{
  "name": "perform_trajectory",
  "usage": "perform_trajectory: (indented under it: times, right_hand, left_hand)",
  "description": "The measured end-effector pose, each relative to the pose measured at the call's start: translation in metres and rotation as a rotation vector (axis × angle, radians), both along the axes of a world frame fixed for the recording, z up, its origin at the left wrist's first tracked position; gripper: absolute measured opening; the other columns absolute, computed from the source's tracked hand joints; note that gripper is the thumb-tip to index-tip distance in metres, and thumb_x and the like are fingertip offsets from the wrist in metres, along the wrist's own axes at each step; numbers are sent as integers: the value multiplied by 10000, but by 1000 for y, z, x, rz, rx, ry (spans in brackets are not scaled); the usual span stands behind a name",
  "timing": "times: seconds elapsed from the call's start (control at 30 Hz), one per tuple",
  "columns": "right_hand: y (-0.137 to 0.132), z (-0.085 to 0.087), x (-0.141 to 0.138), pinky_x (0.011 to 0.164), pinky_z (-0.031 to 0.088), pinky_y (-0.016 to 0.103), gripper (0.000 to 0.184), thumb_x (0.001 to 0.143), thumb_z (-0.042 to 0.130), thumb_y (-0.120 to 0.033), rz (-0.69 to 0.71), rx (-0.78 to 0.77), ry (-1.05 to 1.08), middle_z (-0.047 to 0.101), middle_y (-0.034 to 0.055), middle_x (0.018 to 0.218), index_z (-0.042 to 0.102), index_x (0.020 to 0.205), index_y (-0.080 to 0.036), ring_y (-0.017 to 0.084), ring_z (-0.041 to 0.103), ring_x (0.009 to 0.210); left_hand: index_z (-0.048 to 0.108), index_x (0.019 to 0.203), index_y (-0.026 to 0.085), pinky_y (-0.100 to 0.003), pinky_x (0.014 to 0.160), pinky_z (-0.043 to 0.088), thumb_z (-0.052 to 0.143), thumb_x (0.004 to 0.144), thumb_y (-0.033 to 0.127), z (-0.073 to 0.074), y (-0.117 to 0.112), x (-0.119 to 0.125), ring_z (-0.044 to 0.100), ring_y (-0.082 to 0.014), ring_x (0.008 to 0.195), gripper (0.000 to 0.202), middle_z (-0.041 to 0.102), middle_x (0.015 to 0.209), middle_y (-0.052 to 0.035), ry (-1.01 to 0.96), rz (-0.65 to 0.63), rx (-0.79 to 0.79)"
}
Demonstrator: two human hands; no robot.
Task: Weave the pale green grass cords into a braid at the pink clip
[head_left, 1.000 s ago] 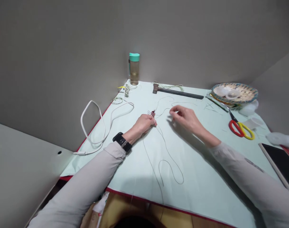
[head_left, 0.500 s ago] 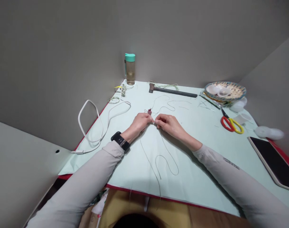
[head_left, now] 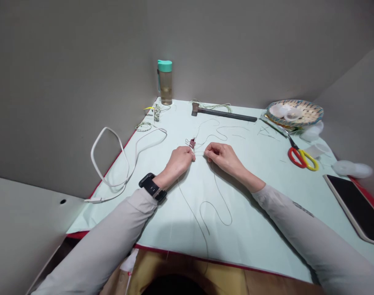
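Note:
Thin grey-green cord (head_left: 219, 190) lies in loose curves on the pale table cover, and one strand runs over the front edge. A dark red binder clip (head_left: 192, 143) sits just beyond my left hand, with cord trailing away behind it. My left hand (head_left: 181, 159) is closed in a pinch on the cord close to the clip. Opposite it, my right hand (head_left: 219, 155) pinches the cord too, and a short length spans the gap between the two hands. The fingertips partly hide the cord where it is held.
A hammer (head_left: 226, 114) lies at the back beside a water bottle (head_left: 165, 84). To the right are scissors (head_left: 302, 157), a woven basket (head_left: 316, 116) with plastic cups, and a tablet (head_left: 354, 207). A white charging cable (head_left: 123, 164) loops on the left.
My hands have moved apart, the right one slightly to the right and the left one slightly left. A stretch of cord now shows between them. The view has shifted slightly.

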State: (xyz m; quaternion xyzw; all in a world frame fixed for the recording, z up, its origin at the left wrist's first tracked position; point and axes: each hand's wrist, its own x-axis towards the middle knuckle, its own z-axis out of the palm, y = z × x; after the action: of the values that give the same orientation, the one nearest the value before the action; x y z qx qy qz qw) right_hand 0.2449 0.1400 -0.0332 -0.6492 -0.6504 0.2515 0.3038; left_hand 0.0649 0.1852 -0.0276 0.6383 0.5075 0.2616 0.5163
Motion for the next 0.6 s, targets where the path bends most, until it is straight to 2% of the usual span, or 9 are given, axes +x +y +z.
perform_trajectory:
  times: [0.27, 0.43, 0.6]
  right_hand:
    - [15, -7, 4, 724, 389, 282, 167, 864, 542, -246, -104, 65, -49, 661, 28, 667, 627, 741, -171, 150, 545, 652]
    - [23, -12, 13, 729, 391, 288, 155, 858, 536, -241, -167, 107, -85, 661, 36, 678, 631, 757, -172, 167, 563, 680]
    - [25, -17, 14, 731, 377, 290, 153, 858, 534, -232, -181, 121, -132, 658, 42, 711, 637, 764, -169, 167, 551, 688]
  left_hand:
    - [636, 556, 181, -294, 584, 268, 563, 720, 27, -2, 1, -2, 427, -162, 576, 237, 501, 521, -1, 50, -9, 16]
    - [612, 597, 191, -287, 552, 254, 557, 731, 97, -4, -1, -6, 373, -149, 519, 173, 420, 477, 23, 4, -10, -16]
    - [606, 607, 192, -288, 517, 219, 543, 685, 117, -6, 1, -8, 304, -134, 478, 125, 348, 441, 45, -36, -28, -63]
